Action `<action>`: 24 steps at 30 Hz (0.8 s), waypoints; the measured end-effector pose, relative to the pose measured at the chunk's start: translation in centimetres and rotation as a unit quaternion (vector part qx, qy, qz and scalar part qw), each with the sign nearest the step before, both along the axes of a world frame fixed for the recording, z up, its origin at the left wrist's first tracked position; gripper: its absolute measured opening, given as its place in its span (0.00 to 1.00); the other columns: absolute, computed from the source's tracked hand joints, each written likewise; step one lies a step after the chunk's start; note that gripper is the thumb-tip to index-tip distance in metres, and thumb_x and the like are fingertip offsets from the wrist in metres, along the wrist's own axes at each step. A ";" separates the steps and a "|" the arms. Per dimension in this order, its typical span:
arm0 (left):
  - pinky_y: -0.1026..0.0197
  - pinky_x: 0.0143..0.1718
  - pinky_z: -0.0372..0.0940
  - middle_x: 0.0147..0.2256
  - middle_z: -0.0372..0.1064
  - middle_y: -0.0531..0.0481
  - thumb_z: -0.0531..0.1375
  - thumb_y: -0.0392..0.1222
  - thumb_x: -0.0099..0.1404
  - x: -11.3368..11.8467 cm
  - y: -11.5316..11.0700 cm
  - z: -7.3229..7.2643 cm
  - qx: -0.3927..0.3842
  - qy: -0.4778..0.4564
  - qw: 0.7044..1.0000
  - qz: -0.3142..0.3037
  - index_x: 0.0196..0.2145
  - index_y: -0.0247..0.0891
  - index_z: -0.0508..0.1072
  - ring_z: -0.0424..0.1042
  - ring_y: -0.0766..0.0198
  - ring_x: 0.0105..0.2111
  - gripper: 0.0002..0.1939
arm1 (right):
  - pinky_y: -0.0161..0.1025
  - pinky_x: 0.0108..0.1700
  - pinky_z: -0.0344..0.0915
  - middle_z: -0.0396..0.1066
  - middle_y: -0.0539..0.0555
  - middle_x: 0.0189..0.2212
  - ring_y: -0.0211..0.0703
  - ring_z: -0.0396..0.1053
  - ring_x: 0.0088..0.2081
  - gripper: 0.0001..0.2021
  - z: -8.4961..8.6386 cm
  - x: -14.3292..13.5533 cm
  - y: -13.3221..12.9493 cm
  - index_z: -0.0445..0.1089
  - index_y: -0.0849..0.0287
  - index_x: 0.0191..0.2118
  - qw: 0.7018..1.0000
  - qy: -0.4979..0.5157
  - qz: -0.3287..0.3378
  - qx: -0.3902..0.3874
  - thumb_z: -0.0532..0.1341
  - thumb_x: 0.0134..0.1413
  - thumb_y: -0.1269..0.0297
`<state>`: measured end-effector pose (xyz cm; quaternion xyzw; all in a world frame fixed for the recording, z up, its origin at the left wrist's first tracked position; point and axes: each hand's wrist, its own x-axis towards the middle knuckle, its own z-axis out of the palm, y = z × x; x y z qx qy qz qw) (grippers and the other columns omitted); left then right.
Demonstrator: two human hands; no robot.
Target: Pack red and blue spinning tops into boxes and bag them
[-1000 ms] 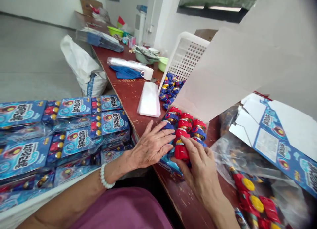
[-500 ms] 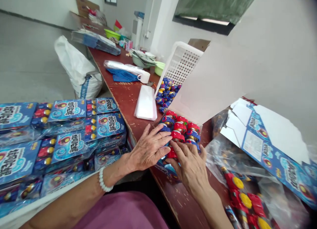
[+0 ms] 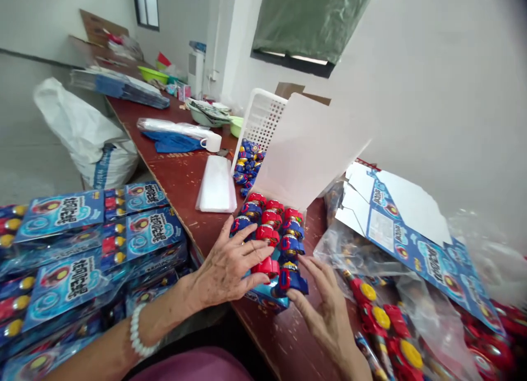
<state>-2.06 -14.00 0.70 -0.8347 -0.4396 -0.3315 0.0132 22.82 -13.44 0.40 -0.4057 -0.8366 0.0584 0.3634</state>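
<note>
An open blue display box [image 3: 263, 300] holds rows of red and blue watch-like toys [image 3: 268, 234], its tall white lid [image 3: 308, 150] standing up behind. My left hand [image 3: 230, 265] rests over the box's left side with fingers spread, fingertips touching the toys there. At the near right corner, a blue watch-like toy [image 3: 291, 281] sits between the thumb and forefinger of my right hand [image 3: 327, 315]. Part of the left and middle rows is covered by my left hand.
Left are stacked wrapped toy packs [image 3: 61, 216]. Behind the box are a white basket [image 3: 263, 112] of blue toys, plastic bags [image 3: 216, 183] and a mug [image 3: 212, 143]. At right lie flat printed cartons [image 3: 411, 244] and loose red toys [image 3: 381, 318] among clear plastic.
My right hand has moved from over the middle of the toys to the near right corner, where a blue toy now shows. My left hand stays on the left side. The view has shifted right.
</note>
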 end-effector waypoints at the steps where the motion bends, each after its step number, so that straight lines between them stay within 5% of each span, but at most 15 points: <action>1: 0.34 0.63 0.29 0.54 0.68 0.50 0.55 0.54 0.67 0.1 0.1 -0.2 -0.001 0.005 1.000 -0.001 0.56 0.47 0.67 0.54 0.49 0.62 0.22 | 0.48 0.49 0.69 0.66 0.58 0.51 0.51 0.66 0.51 0.21 -0.5 -0.1 0.1 0.64 0.53 0.57 1.000 -0.010 0.007 0.007 0.60 0.61 0.53; 8: 0.41 0.64 0.28 0.54 0.69 0.54 0.54 0.51 0.69 -0.2 0.8 -0.2 -0.025 0.027 0.998 -0.042 0.54 0.51 0.68 0.57 0.56 0.61 0.17 | 0.41 0.50 0.71 0.69 0.58 0.50 0.47 0.69 0.51 0.18 -2.7 -0.4 -0.1 0.66 0.58 0.55 0.999 0.035 -0.028 0.012 0.59 0.62 0.59; 15: 0.41 0.64 0.34 0.58 0.64 0.54 0.53 0.48 0.70 -0.7 1.1 0.2 -0.045 0.053 0.996 -0.063 0.58 0.51 0.63 0.54 0.55 0.63 0.20 | 0.41 0.49 0.71 0.68 0.57 0.50 0.48 0.69 0.50 0.19 -2.4 -0.2 -0.1 0.67 0.54 0.55 0.997 0.069 -0.025 -0.018 0.61 0.60 0.56; 20: 0.46 0.65 0.44 0.61 0.59 0.47 0.52 0.48 0.70 -2.4 1.0 0.6 -0.067 -0.096 0.993 -0.024 0.60 0.43 0.61 0.53 0.57 0.63 0.23 | 0.41 0.42 0.72 0.67 0.57 0.50 0.48 0.70 0.45 0.21 -0.7 1.3 1.5 0.65 0.50 0.57 0.974 0.197 -0.082 -0.081 0.60 0.60 0.52; 24: 0.55 0.63 0.52 0.60 0.59 0.49 0.48 0.47 0.72 -4.4 1.0 0.0 -0.101 -0.258 0.960 0.033 0.60 0.42 0.63 0.57 0.60 0.61 0.21 | 0.42 0.41 0.70 0.71 0.55 0.45 0.46 0.72 0.39 0.24 1.4 2.5 3.8 0.66 0.51 0.55 0.939 0.263 -0.147 -0.163 0.59 0.57 0.45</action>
